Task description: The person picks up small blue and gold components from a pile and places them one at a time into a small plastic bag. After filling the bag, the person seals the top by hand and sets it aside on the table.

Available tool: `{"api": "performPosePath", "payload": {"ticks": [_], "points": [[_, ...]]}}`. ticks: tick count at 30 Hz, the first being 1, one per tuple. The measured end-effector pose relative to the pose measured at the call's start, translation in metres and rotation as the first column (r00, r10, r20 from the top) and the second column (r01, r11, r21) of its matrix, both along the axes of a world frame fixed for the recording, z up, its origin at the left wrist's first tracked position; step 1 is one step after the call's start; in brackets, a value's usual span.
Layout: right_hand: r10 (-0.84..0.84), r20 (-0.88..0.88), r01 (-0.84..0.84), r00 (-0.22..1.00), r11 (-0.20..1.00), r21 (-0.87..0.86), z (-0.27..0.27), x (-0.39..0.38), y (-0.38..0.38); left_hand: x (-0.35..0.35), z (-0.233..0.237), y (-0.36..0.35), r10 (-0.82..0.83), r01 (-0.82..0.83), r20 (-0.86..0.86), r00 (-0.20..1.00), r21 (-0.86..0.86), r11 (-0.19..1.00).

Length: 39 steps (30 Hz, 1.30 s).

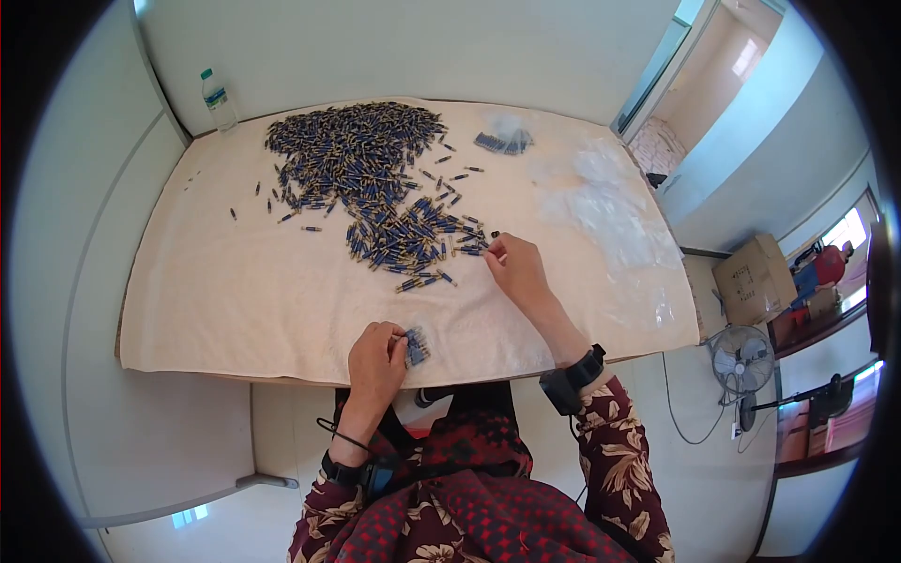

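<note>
A large heap of small dark-blue and brass cylindrical pieces (352, 155) spreads over the cloth-covered table (235, 319). At the right edge of a smaller cluster of them (404, 235), my right hand (518, 269) has its thumb and index finger pinched together at a piece; whether it is lifted cannot be made out. Near the table's front edge, my left hand (377, 361) grips the edge of a small clear bag (417, 347) with several of the pieces inside.
Clear plastic bags (610, 211) lie spread on the table's right side. A filled bag (504, 141) rests at the back. A water bottle (218, 101) stands at the back left corner. Off the table at right are a cardboard box (754, 279) and a fan (742, 361).
</note>
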State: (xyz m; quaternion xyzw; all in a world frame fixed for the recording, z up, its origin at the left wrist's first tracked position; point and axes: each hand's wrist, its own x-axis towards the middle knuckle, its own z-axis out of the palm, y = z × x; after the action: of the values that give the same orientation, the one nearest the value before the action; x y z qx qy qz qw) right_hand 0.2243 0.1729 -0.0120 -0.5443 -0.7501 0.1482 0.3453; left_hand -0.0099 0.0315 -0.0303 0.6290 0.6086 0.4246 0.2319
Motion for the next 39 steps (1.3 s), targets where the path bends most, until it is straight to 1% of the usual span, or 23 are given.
{"api": "performPosePath", "payload": {"ticks": [1,3,5,8,9,10,11,13,17,19,20,22,24,26,27,28,29,30,31,32,33,36,39], "points": [[0.026,-0.031,-0.025,0.999,1.000,0.012,0.003,-0.003,0.000,-0.002,-0.002,-0.002,0.008,-0.008,-0.009,1.000,0.028,1.000],[0.073,0.076,-0.090,0.994,0.960,0.264,-0.035,-0.002,0.013,-0.002,-0.006,0.001,-0.009,0.011,-0.022,1.000,0.104,0.995],[0.022,0.175,-0.045,0.984,0.990,0.130,-0.065,-0.008,0.024,-0.007,-0.012,0.001,-0.012,0.028,-0.149,0.989,0.107,0.994],[-0.001,-0.013,0.004,1.000,0.964,0.266,-0.091,-0.023,0.032,-0.015,-0.026,0.003,-0.041,0.053,-0.092,0.995,0.129,0.990],[-0.026,0.008,0.020,1.000,0.906,0.424,-0.095,-0.029,0.033,-0.017,-0.030,0.005,-0.067,0.080,-0.085,0.994,0.162,0.983],[-0.092,0.178,0.004,0.980,0.897,0.442,-0.098,-0.031,0.036,-0.020,-0.033,0.008,-0.080,0.095,-0.100,0.992,0.155,0.983],[-0.047,0.137,-0.005,0.989,0.933,0.359,-0.081,-0.030,0.032,-0.015,-0.015,0.004,-0.084,0.094,-0.128,0.988,0.076,0.993],[-0.105,0.326,0.077,0.939,0.992,0.098,-0.055,-0.029,0.021,-0.008,0.007,-0.007,-0.102,0.104,-0.167,0.981,0.006,0.995],[-0.046,0.193,-0.003,0.980,0.970,0.243,-0.036,-0.025,-0.003,-0.011,0.010,-0.007,-0.057,0.061,-0.182,0.982,0.020,0.998],[0.066,-0.039,-0.052,0.997,0.956,0.288,-0.027,-0.032,-0.018,-0.011,0.010,-0.006,-0.036,0.041,-0.181,0.983,0.024,0.999],[0.065,-0.037,-0.051,0.997,0.955,0.291,-0.023,-0.036,-0.028,-0.010,0.011,-0.004,-0.036,0.042,-0.179,0.983,0.028,0.999],[0.370,-0.159,-0.337,0.915,0.920,0.201,-0.011,-0.047,-0.050,-0.013,0.013,-0.003,-0.005,0.010,-0.113,0.994,0.048,0.999],[0.384,-0.169,-0.349,0.908,0.915,0.204,0.000,-0.051,-0.062,-0.011,0.021,-0.001,0.026,-0.021,-0.082,0.996,0.059,0.998],[0.427,-0.215,-0.394,0.878,0.901,0.181,0.001,-0.069,-0.077,-0.009,0.034,-0.006,0.046,0.024,0.228,0.973,-0.294,0.956],[0.462,-0.267,-0.408,0.846,0.883,0.233,-0.005,-0.074,-0.074,-0.029,-0.022,0.014,-0.078,0.091,0.360,0.930,-0.020,0.996],[0.473,-0.287,-0.412,0.833,0.877,0.249,-0.003,-0.072,-0.076,-0.026,-0.010,0.009,-0.024,0.100,0.479,0.878,-0.134,0.986],[0.453,-0.228,-0.439,0.862,0.891,0.115,0.005,-0.072,-0.076,-0.014,-0.003,0.014,-0.054,0.036,0.354,0.934,0.057,0.998],[0.468,-0.186,-0.457,0.864,0.884,0.099,0.006,-0.073,-0.078,-0.014,0.013,-0.001,0.010,0.068,0.433,0.901,-0.164,0.984],[0.524,-0.132,-0.516,0.842,0.852,0.089,0.013,-0.069,-0.077,-0.012,0.017,0.001,-0.003,0.057,0.422,0.907,-0.117,0.991],[0.510,-0.110,-0.504,0.853,0.860,0.076,0.020,-0.066,-0.080,-0.009,0.030,-0.003,0.029,0.086,0.484,0.875,-0.213,0.973],[0.507,-0.071,-0.503,0.859,0.861,0.072,0.023,-0.068,-0.079,-0.008,0.026,-0.003,-0.003,0.081,0.494,0.870,-0.136,0.987],[0.553,-0.088,-0.552,0.829,0.833,0.032,0.043,-0.069,-0.089,-0.003,0.033,-0.010,0.076,-0.020,0.604,0.793,-0.099,0.995],[0.505,-0.255,-0.546,0.825,0.829,-0.124,0.050,-0.074,-0.092,-0.011,0.032,-0.012,0.004,0.069,0.626,0.780,-0.092,0.993]]}}
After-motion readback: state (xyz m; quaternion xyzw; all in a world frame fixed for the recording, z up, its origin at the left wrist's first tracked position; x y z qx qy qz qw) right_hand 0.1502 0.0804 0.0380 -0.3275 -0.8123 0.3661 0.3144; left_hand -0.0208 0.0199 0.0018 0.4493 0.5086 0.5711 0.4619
